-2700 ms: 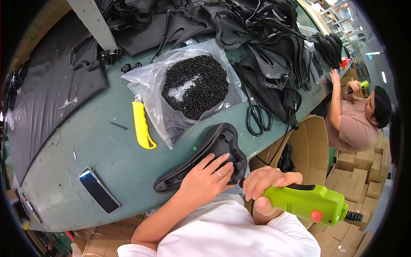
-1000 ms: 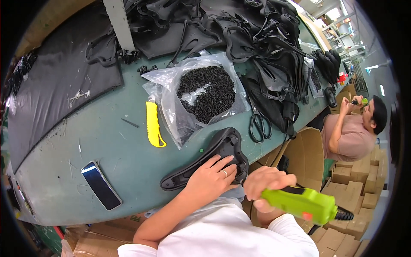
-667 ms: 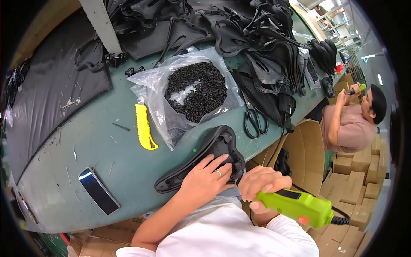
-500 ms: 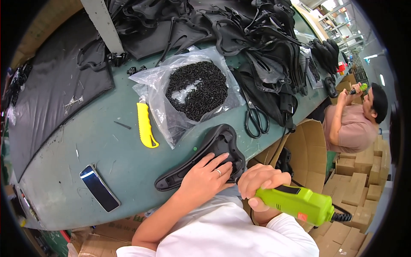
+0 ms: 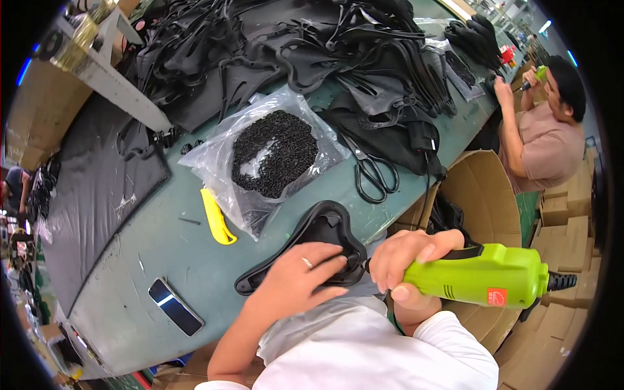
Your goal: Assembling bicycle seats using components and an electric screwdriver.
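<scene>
Green and cluttered, the desk [image 5: 162, 240] carries a heap of black parts [image 5: 312, 58] along its far side, a clear bag of small black screws [image 5: 273, 153], black scissors [image 5: 374, 172], a yellow utility knife [image 5: 216, 218] and a phone [image 5: 175, 307] near the front edge. A black bicycle saddle [image 5: 315, 244] lies upside down at the near edge, partly overhanging it. The left hand [image 5: 302, 279] presses flat on the saddle's wide end, fingers spread rather than curled round it. The right hand [image 5: 406, 257] is closed tight on a lime-green electric screwdriver [image 5: 484, 276], whose tip meets the saddle just beside the left fingers. Judging from this, the bit could slip off its screw and catch those fingers, because they sit so close; the saddle could also twist or tip off the edge under the push, since only a flat palm steadies it. A co-worker [image 5: 546, 123] sits at the far right with a similar tool.
</scene>
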{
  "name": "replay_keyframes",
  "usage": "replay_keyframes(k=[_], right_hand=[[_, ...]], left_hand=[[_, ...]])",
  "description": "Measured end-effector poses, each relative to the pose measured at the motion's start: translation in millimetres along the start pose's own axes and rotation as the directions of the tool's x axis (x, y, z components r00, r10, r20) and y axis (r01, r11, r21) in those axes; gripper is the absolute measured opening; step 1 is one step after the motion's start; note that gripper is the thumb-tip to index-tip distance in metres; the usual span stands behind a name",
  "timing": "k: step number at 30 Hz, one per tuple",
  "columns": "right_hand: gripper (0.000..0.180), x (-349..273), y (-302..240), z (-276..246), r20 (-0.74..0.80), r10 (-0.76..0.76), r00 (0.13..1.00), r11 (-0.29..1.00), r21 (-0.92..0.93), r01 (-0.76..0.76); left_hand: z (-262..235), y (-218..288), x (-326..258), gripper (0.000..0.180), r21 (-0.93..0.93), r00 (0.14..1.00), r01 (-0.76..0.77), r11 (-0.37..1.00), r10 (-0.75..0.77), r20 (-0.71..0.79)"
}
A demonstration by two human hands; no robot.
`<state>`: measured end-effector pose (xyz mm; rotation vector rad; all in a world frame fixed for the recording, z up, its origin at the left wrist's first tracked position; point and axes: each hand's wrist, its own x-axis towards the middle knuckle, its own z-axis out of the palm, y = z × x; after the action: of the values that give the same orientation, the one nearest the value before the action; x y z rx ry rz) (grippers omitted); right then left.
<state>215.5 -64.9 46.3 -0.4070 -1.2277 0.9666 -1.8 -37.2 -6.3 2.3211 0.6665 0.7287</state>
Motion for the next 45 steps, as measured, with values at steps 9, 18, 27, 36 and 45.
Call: replay_keyframes(k=[9, 18, 27, 36, 45], right_hand=[[0.068, -30, 0, -25, 0.049, -0.034, 0.998, 0.992, -0.118, 0.039], [0.068, -53, -12, -44, -0.094, 0.019, 0.995, 0.986, -0.164, -0.035], [0.070, -42, -5, -42, -0.012, -0.050, 0.999, 0.987, -0.151, 0.048], [0.064, -35, -4, -13, -0.166, 0.137, 0.976, 0.969, -0.181, -0.167], [0.057, -23, 6, 21, -0.215, 0.260, 0.941, 0.932, -0.199, -0.303]], left_hand=[[-43, -109, 66, 0.012, 0.663, 0.943, 0.332, 0.671, -0.226, -0.244], [-39, -116, 77, 0.017, 0.745, 0.927, 0.360, 0.561, -0.305, -0.218], [-43, -112, 68, 0.019, 0.654, 0.912, 0.404, 0.639, -0.230, -0.339], [-16, 6, 27, 0.027, 0.148, 0.996, 0.014, 0.989, 0.000, -0.094], [7, 4, -16, 0.029, 0.162, 0.995, 0.031, 0.986, -0.015, -0.097]])
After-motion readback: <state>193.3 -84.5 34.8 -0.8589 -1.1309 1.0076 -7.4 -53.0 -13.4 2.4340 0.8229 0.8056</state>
